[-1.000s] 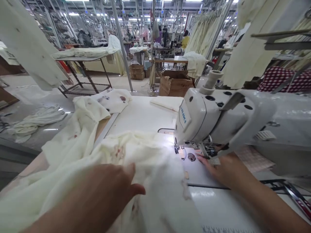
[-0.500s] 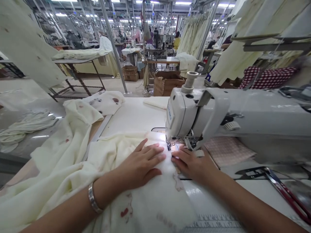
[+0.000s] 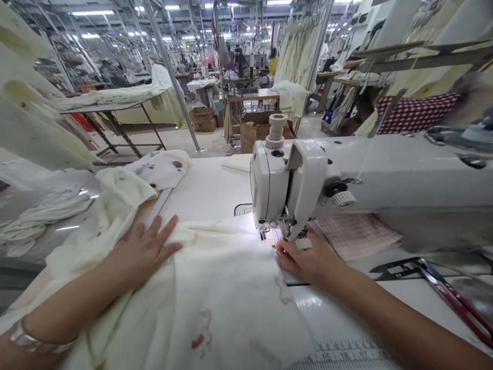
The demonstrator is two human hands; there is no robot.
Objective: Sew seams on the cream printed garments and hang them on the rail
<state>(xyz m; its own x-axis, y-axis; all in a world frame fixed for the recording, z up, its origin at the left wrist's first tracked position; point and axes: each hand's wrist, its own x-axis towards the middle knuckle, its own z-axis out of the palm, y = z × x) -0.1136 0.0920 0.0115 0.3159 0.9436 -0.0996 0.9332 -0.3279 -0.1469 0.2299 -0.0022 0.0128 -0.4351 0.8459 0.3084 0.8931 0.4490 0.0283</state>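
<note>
Cream fabric (image 3: 227,288) with small reddish printed motifs lies across the bed of a white sewing machine (image 3: 269,180). Its upper right edge reaches the lit needle area (image 3: 264,234). My left hand (image 3: 144,252), a metal bracelet at its wrist, rests palm down with spread fingers on the bunched part of the fabric to the left. Just right of the needle, my right hand (image 3: 308,257) has its fingertips pinched at the fabric's edge. The machine head's lower parts cover some of those fingers.
Red-handled scissors (image 3: 454,298) and a pink checked cloth (image 3: 358,236) lie at the right. A printed ruler scale (image 3: 346,354) runs along the front edge. More fabric (image 3: 157,169) sits at the left rear. Behind stand a cardboard box (image 3: 258,131) and a cloth-laden table (image 3: 111,105).
My left hand has slid left, away from the needle, onto the bunched fabric. My right hand stays beside the needle, its fingers drawn closer together. The view has shifted slightly.
</note>
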